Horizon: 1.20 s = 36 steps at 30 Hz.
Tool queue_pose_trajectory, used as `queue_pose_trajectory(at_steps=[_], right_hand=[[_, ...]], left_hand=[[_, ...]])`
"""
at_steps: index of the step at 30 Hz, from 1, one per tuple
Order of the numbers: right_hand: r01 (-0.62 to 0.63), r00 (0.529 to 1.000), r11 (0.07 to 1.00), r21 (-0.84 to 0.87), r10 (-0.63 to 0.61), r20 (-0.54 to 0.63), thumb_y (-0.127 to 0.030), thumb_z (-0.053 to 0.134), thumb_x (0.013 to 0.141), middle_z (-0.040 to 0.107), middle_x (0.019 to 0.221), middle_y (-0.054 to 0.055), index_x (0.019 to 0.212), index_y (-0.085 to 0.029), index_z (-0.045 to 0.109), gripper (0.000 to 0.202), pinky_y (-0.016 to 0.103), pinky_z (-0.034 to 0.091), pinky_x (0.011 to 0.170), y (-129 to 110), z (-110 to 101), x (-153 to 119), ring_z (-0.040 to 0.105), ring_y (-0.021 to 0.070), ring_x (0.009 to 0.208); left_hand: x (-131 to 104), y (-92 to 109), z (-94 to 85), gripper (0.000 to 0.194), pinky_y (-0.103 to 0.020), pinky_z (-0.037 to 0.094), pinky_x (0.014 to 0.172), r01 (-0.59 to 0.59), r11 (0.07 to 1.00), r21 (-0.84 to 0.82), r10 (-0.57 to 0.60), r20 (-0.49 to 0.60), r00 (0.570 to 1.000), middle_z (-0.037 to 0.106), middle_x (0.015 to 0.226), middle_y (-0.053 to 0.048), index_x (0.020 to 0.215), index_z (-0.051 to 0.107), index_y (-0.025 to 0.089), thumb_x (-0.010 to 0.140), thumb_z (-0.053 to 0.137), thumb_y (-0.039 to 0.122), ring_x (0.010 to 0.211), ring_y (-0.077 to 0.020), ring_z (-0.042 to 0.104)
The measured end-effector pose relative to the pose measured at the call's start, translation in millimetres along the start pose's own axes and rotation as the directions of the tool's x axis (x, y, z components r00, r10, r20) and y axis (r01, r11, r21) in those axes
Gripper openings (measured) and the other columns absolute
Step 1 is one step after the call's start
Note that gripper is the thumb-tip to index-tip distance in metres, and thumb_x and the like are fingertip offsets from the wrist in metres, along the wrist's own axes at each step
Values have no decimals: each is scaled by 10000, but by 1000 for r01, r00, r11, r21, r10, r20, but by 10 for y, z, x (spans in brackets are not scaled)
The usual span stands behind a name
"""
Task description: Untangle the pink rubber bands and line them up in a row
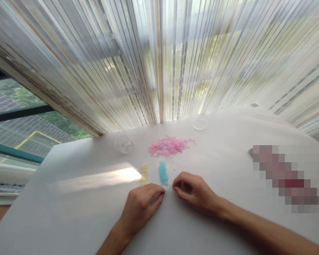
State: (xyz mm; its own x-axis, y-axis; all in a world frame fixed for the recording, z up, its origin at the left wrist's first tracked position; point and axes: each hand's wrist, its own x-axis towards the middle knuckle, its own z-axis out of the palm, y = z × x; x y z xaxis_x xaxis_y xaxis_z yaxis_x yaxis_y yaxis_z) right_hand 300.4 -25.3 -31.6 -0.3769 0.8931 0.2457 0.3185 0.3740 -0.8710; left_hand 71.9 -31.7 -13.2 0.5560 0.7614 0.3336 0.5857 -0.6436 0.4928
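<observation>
Over the white table, my left hand (146, 200) is closed in a pinch just below a column of short blue pieces (163, 173). Opposite it, my right hand (194, 189) pinches too, thumb and forefinger together. A small gap lies between the two sets of fingertips, and whatever they hold is too small to make out. Left of the blue column, a similar column of short yellow pieces (144, 173) reaches down to my left knuckles. Farther back spreads a loose heap of thin pink and pale purple strands (171, 146).
A clear round container (124, 145) stands at the back left of the white table (77, 223). Near the back edge lies a clear round lid (200, 125). A blurred-out long object (287, 177) rests on the right. Striped curtains (159, 63) hang along the table's far edge.
</observation>
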Motion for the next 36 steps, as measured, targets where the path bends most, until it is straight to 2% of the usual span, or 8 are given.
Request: queue_pose_trajectory(at_steps=[5,9,15,20,24,29,36], right_hand=[[7,1000,1000,-6,-7,-1,-121,581,822,657,772,11,842,-198,660,112,222,473,627,-12,0,-1,564,113,651],[7,1000,1000,-5,-7,-1,-133,583,828,662,783,16,846,-203,659,104,226,481,626,-20,-4,-4,578,119,664],[9,1000,1000,-15,-9,7,-130,582,824,666,788,15,853,-208,661,114,230,487,630,-6,5,-10,580,119,659],[19,1000,1000,-17,-19,-10,-140,589,833,662,788,16,857,-206,659,99,230,487,631,12,18,-13,580,120,664],[22,1000,1000,-18,-22,-18,-139,599,839,654,781,15,858,-203,658,90,228,487,635,26,25,-11,576,117,660],[33,999,999,-24,-33,-31,-138,597,837,658,778,16,851,-208,655,92,236,498,654,31,21,-6,595,128,687],[35,997,999,-21,-36,-69,-135,593,837,663,774,15,846,-214,651,99,237,499,653,30,19,1,600,130,688]], left_hand=[[-4,-27,-1,153,-284,557,700,-64,987,147,68,-20,997,759,885,-28,969,684,197,949,537,161,761,-176,713],[8,-19,-8,176,-282,550,691,-64,974,218,70,-21,997,755,873,-38,953,689,196,957,516,165,746,-177,704],[6,-18,0,167,-285,533,684,-47,970,240,52,-14,999,747,869,-28,937,690,203,953,527,172,740,-180,695],[-13,-7,29,140,-279,492,639,-63,963,263,66,-6,998,736,905,-16,1015,694,230,946,574,217,687,-167,667],[2,5,45,151,-272,414,558,-66,949,307,69,2,998,698,820,3,947,698,241,974,551,260,570,-137,594],[33,31,78,218,-277,394,566,-55,929,366,56,7,998,676,782,-10,881,686,212,994,505,257,582,-135,590],[50,34,71,212,-283,373,564,-51,910,412,62,-13,998,680,783,-7,860,678,210,985,508,236,566,-131,562]])
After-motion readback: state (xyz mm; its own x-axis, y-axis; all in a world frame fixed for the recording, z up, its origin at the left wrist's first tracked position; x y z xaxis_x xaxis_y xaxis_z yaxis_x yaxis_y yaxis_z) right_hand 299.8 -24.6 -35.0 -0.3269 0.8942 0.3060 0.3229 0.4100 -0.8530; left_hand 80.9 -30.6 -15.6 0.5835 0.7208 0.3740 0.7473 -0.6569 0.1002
